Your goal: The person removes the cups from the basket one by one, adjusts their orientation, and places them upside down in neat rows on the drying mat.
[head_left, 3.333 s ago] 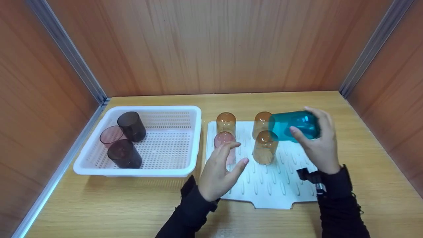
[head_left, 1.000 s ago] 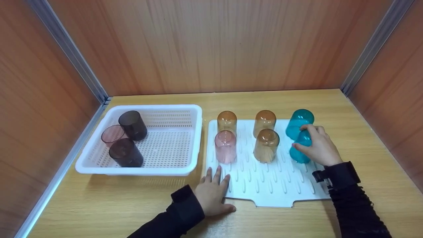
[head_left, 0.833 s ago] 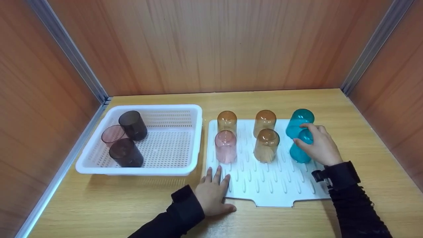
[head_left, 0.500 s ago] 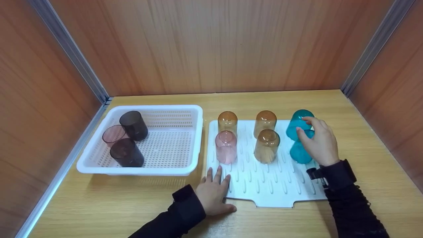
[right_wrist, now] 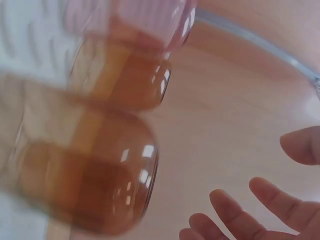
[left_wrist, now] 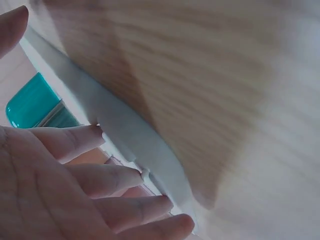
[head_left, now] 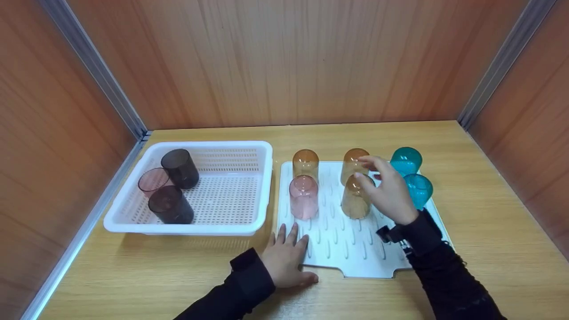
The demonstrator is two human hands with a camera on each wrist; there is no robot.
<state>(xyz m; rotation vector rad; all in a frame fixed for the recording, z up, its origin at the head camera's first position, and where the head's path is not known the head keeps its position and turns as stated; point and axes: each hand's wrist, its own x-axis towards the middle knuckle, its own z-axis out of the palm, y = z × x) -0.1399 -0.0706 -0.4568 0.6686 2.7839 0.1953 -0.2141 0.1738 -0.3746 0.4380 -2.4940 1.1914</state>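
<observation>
My left hand [head_left: 286, 262] lies with spread fingers on the left front edge of a white ribbed draining board [head_left: 364, 262]. In the left wrist view its fingertips rest along the board's edge [left_wrist: 125, 120]. My right hand [head_left: 391, 191] hovers over the board, holding nothing. Its fingers overlap the front amber glass [head_left: 355, 204] and the back amber glass [head_left: 351, 169] in the head view; the right wrist view shows them apart from the amber glass [right_wrist: 90, 175]. Two teal glasses [head_left: 420, 191] stand upside down at the right. A pink glass [head_left: 304, 200] and another amber glass [head_left: 305, 164] stand inverted at the left.
A white perforated basket [head_left: 262, 191] sits to the left. It holds two dark glasses [head_left: 180, 171] and a pinkish glass [head_left: 153, 181], all mouth up. Wood-grain panels [head_left: 302, 62] enclose the table at the back and both sides.
The teal glass my right hand held sideways now stands inverted at the front right. That hand has let go, risen and moved left. My left hand has come down onto the board's edge.
</observation>
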